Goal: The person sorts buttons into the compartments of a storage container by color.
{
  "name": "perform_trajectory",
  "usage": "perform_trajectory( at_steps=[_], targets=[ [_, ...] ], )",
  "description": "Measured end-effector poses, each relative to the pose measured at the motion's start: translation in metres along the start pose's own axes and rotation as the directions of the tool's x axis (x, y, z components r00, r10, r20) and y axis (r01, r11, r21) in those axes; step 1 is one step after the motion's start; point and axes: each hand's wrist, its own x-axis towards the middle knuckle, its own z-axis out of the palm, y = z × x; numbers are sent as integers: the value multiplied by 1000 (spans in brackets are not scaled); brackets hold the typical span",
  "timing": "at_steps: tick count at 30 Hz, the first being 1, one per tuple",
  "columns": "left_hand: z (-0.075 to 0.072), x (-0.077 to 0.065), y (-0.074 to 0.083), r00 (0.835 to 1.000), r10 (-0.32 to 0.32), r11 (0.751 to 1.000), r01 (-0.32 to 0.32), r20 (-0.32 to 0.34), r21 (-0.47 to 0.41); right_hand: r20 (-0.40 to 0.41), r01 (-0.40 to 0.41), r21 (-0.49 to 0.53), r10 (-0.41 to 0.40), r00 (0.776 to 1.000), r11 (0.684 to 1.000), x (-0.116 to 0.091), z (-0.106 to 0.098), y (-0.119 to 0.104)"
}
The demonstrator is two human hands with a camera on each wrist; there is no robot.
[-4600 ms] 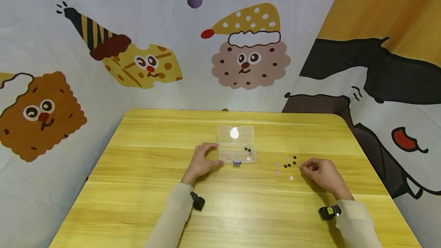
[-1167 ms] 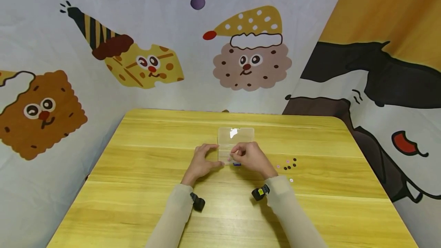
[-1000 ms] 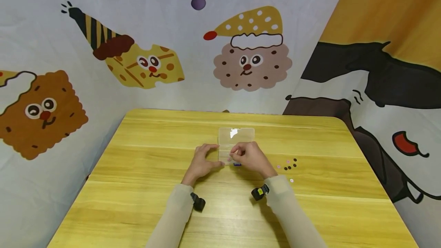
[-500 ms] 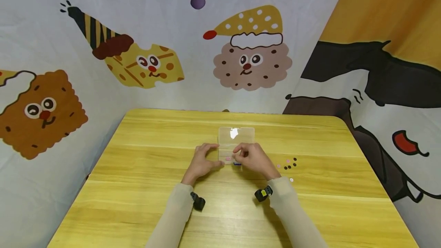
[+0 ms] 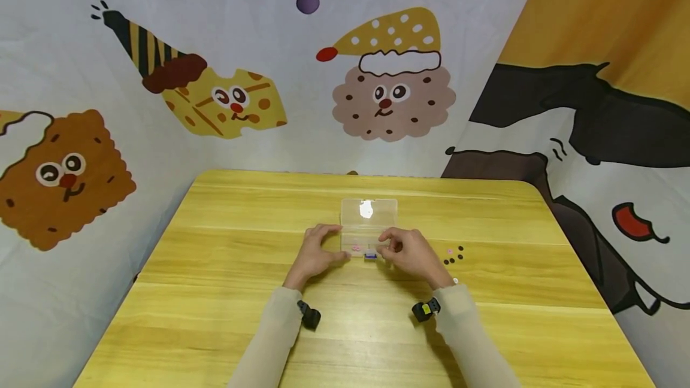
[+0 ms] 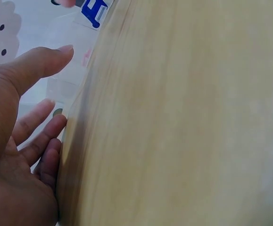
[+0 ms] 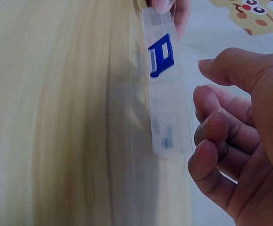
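A small clear plastic box (image 5: 353, 214) stands on the table with its lid raised and a blue latch (image 5: 370, 255) at the front. My left hand (image 5: 315, 256) grips its left end, thumb at the front corner and index finger at the back. Two small pink disc beads (image 5: 356, 248) lie in the left front compartment. At the box's right front, my right hand (image 5: 412, 255) holds nothing visible; its thumb and curved fingers stand apart in the right wrist view. The hand covers the box's right compartments in the head view.
Right of my right hand lie loose disc beads: several black ones (image 5: 460, 248), a pink one (image 5: 450, 251) and a white one (image 5: 455, 280) partly behind the wrist. The wooden table (image 5: 242, 328) meets a printed cloth backdrop (image 5: 242, 17) behind.
My right hand went from the loose beads to the box, then drew back rightward with its fingers parting. A second pink bead now lies in the box. The left hand stayed put.
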Motion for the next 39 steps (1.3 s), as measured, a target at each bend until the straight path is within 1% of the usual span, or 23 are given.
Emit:
perform_trajectory(
  at_steps=[4, 8, 13, 20, 27, 34, 39],
  targets=[
    [0, 0, 0, 1000, 0, 1000, 0, 5, 4, -22, -8, -21, 7, 1000, 1000, -7, -6, 7],
    [0, 0, 0, 1000, -3, 1000, 3, 12, 5, -42, -39, -40, 38, 998, 998, -14, -12, 15],
    [1, -1, 0, 1000, -9, 1000, 9, 16, 11, -69, -52, -63, 48, 996, 997, -24, -20, 26],
    [0, -2, 2, 1000, -12, 1000, 12, 13, 9, -78, -82, -54, 78, 994, 995, -39, -29, 42],
    [-1, -1, 1, 1000, 7, 1000, -7, 0, 16, -103, -95, -46, 90, 991, 994, -54, -37, 55],
    [-1, -2, 1, 1000, -3, 1000, 3, 5, 17, -113, -105, -36, 101, 988, 994, -70, -45, 65],
    [0, -2, 1, 1000, -4, 1000, 4, 5, 11, -130, -138, -48, 131, 983, 989, -84, -51, 73]
  ],
)
